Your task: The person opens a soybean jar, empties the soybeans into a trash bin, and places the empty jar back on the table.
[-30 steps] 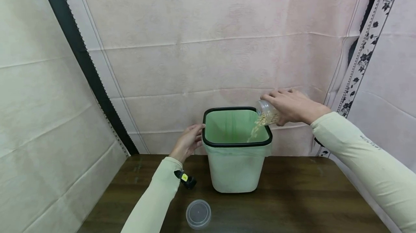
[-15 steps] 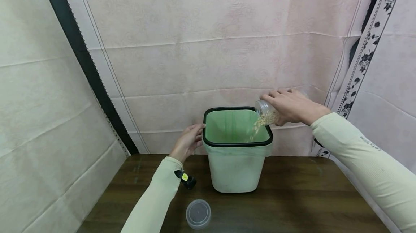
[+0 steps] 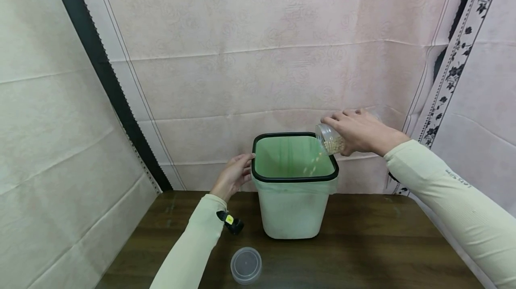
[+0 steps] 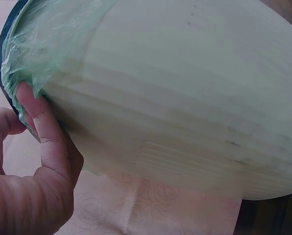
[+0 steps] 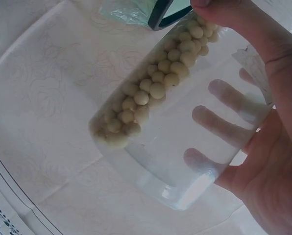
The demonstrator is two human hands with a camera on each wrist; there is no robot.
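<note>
A pale green trash bin with a black rim stands on the table, lined with a thin green bag. My left hand pinches the bin's left rim and the liner between thumb and fingers. My right hand grips a clear jar, tilted mouth-down over the bin's right rim. Pale round beans, like soybeans, lie along the jar's lower side, much of its inside bare. A few loose beans drop from its mouth into the bin. The bin's bottom is hidden.
A round clear lid lies on the dark wooden table near its front, left of the bin. Pale cloth hangs behind the table and on both sides.
The stream of falling beans has thinned from a dense flow to a few scattered beans. The jar has shifted slightly left; the left hand and bin stay in place.
</note>
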